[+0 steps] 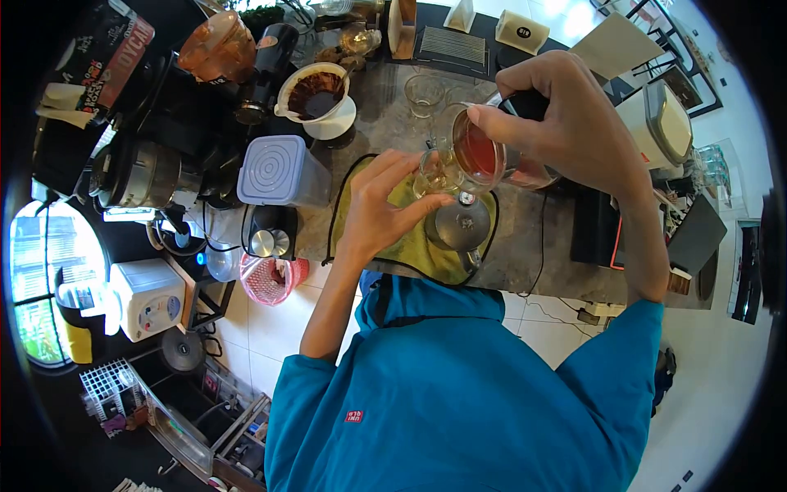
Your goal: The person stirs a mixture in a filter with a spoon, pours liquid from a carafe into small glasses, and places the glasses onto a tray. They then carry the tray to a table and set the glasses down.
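Observation:
My right hand (574, 123) is wrapped round the black handle of a glass carafe (479, 152) that holds reddish-brown liquid. The carafe is tipped to the left, its mouth over a small glass cup (434, 170). Around that cup curve the thumb and fingers of my left hand (385, 201). A little pale amber liquid seems to be in the cup. Just below sits a dark grey round lidded vessel (461, 223) with a knob, on a green cloth (402, 254) with black edging. Another glass cup (425, 94) stands farther back on the counter.
To the left are a lidded plastic container (275, 172) and a white dripper (318, 94) with a used filter. A black grinder (275, 61) stands behind them. At the back lies a drip tray (452, 47). A cable (541, 238) runs over the counter's front edge.

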Tool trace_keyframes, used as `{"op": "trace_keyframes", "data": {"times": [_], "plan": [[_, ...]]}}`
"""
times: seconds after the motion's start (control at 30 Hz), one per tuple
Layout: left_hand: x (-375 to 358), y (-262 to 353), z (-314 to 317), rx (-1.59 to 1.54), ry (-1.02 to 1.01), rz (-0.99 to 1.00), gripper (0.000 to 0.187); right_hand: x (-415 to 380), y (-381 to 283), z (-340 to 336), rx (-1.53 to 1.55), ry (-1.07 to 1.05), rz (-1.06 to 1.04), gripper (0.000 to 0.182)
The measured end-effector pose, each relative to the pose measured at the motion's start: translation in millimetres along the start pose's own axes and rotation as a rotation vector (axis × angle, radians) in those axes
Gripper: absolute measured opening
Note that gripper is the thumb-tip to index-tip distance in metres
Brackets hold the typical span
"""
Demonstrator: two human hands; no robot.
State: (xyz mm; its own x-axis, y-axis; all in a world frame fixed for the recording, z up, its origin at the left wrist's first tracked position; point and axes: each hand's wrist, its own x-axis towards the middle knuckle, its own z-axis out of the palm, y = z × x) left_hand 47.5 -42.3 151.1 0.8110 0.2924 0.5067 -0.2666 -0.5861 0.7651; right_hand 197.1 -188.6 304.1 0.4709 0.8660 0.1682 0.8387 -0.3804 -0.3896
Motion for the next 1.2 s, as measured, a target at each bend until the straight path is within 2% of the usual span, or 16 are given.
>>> {"op": "trace_keyframes", "data": {"times": [0.27,0.37,0.57,0.67,0.77,0.87,0.93,0.97,1.03,1.07,1.13,1.2], "plan": [[1.8,-4.5,4.0,-0.007,0.007,0.006,0.048,0.8,0.8,0.4,0.033,-0.023,0.054,0.047],[1.7,-8.5,5.9,-0.021,0.026,0.025,0.047,0.9,7.7,5.6,0.048,0.06,-0.037,0.046],[4.5,-9.2,8.3,-0.017,0.011,0.001,0.048,1.4,8.0,5.2,0.036,0.035,0.025,0.044],[5.6,-9.7,11.0,-0.009,0.013,-0.006,0.048,0.0,14.2,9.1,0.061,0.061,0.02,0.043],[8.7,-10.2,12.7,0.006,0.011,-0.012,0.048,-0.2,23.6,15.6,0.013,0.189,-0.085,0.043],[9.9,-15.7,14.4,-0.007,0.027,-0.014,0.048,1.9,37.6,18.5,0.086,0.191,-0.105,0.041],[10.3,-18.2,14.3,-0.03,0.027,-0.08,0.047,0.2,47.2,21.3,0.277,0.136,0.048,0.042],[11.0,-19.7,14.4,-0.028,0.026,-0.079,0.047,-1.8,56.1,26.3,0.279,0.138,0.048,0.042],[13.1,-24.2,15.4,-0.011,0.057,-0.1,0.045,-6.3,75.0,42.1,0.557,0.131,0.092,0.036],[14.0,-27.7,15.9,-0.01,0.048,-0.107,0.045,-8.4,78.6,48.4,0.565,0.13,0.101,0.036],[18.9,-37.9,15.1,0.05,0.047,-0.187,0.042,-12.6,84.9,60.5,0.737,0.246,0.066,0.032],[21.4,-51.2,17.8,0.039,0.065,-0.223,0.042,-17.4,96.3,69.3,0.744,0.282,0.097,0.031]]}}
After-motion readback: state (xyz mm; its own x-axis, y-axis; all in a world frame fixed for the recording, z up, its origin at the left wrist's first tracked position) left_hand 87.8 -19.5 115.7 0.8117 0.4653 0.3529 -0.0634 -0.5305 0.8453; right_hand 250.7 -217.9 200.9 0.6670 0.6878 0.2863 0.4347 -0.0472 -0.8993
